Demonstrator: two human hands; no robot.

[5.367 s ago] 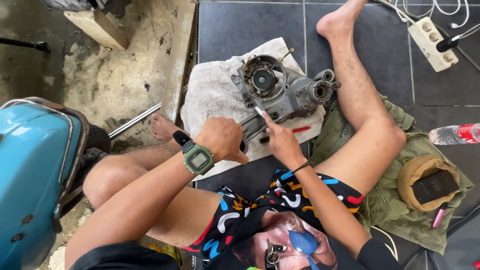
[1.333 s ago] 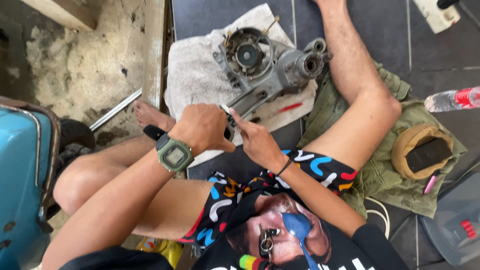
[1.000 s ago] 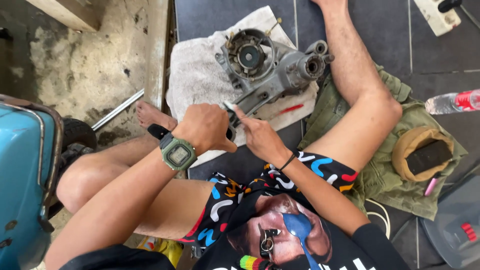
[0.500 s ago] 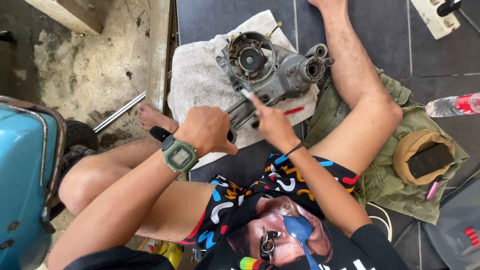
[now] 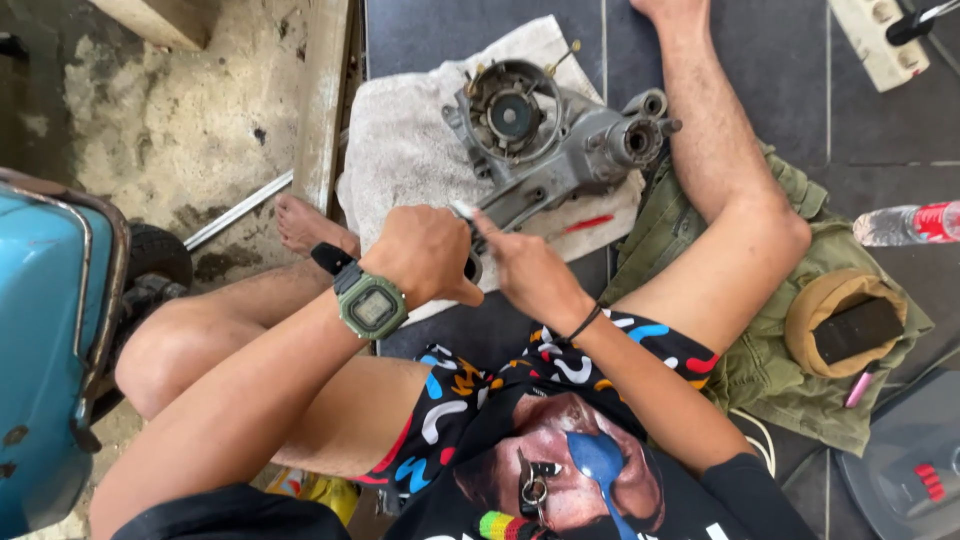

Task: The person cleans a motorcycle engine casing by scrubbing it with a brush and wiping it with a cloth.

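On the pale towel (image 5: 400,150) spread over the dark tiled floor (image 5: 760,90), the grey engine casing (image 5: 550,140) lies. Since a moment ago the right hand (image 5: 525,268) has drawn back toward the left hand (image 5: 428,255), both closed round a slim metal tool (image 5: 465,212) at the casing's near edge. A blue scooter (image 5: 40,350) stands left.

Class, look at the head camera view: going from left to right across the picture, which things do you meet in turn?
Blue scooter body → left hand → right hand → grey engine casing on the white towel → olive green cloth → tan cap → plastic bottle.
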